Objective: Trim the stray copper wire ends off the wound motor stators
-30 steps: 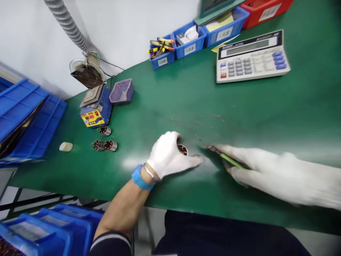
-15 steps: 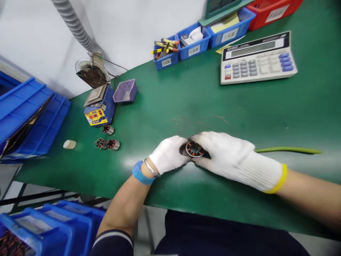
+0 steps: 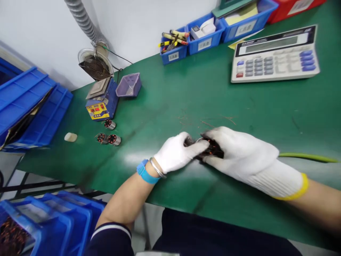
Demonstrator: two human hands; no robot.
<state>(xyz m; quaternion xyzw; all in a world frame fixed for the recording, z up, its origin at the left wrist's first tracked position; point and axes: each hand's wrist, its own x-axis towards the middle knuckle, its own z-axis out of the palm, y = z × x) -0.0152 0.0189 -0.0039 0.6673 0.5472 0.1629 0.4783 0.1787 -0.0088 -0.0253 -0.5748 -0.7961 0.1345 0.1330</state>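
- Head view, centre of frame: left hand and right hand, both in white knit gloves, meet over one wound stator. It sits between them at the near part of the green table, mostly covered. Whether it rests on the surface cannot be told
- Left hand: thumb and fingertips pinched onto the stator's left side. Right hand: fingers curled over its top and right side, closed on it
- Risk, judged: knit glove threads may snag the exposed copper windings and pull or nick a strand
- Risk, judged: gloves dull the feel and fingers hide the part, so a slipped grip could drop it among the copper wire clippings just above the hands
- Right of frame: green-handled tool lies beside the right wrist, and the forearm could knock it
- Left of frame: small wound parts and blue solder pot stand well apart from the hands, no concern noted
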